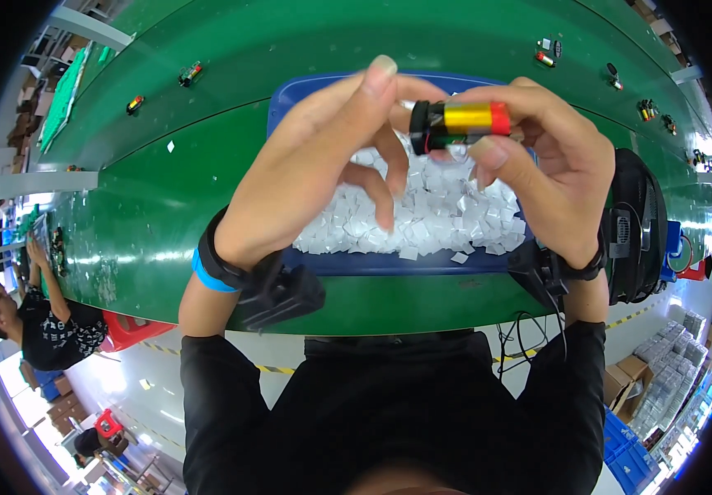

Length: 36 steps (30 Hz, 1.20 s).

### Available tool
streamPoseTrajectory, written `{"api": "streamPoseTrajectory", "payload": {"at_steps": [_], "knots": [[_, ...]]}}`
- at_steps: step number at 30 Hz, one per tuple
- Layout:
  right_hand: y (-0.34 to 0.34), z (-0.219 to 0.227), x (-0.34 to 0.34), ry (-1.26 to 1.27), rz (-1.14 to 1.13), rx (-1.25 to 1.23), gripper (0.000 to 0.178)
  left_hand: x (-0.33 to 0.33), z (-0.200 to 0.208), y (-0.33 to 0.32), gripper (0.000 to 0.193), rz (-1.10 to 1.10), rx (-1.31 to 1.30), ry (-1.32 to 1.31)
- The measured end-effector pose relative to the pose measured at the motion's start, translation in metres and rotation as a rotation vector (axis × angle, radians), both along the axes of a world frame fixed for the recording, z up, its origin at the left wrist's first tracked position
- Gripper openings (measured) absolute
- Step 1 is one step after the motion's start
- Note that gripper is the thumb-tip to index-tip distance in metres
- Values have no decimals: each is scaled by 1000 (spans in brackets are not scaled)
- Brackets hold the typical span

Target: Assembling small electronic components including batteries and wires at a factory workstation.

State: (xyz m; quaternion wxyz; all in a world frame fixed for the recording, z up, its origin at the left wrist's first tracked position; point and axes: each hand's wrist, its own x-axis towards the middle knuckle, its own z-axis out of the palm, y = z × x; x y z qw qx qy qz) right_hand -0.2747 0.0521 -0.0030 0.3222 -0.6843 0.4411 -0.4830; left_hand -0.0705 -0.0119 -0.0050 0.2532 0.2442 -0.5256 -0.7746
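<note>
My right hand [566, 157] pinches a small cylindrical battery assembly [467, 120] between thumb and fingers. Its wrapper is yellow with a red end, and a black round cap sits on the end toward my left hand. My left hand [339, 140] is beside that cap, its thumb raised and its fingers apart and loosely bent. Whether its index finger touches the cap I cannot tell. Below both hands lies a blue tray [422, 262] heaped with small white square pieces [422, 214], partly hidden by the hands.
More small battery assemblies lie on the green table [150, 198], such as one at the far left [191, 74] and one at the far right [545, 58]. A black mesh bag [638, 227] stands right of the tray. Cables [525, 334] hang near my right forearm. A co-worker [38, 322] sits at left.
</note>
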Motion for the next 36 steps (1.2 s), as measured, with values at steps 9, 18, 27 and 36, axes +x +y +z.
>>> {"api": "streamPoseTrajectory", "payload": {"at_steps": [9,18,27,36], "knots": [[2,2,-2,-103,-59,99,29,-1,-5,6,47,271,-940,-144],[3,-2,-1,-77,-40,-4,28,-1,-8,8,41,359,-1015,-134],[2,-1,-1,-72,24,34,34,2,-14,2,39,363,-1109,-103],[2,-3,-3,-71,65,21,38,1,-12,3,38,391,-1145,-91]]}}
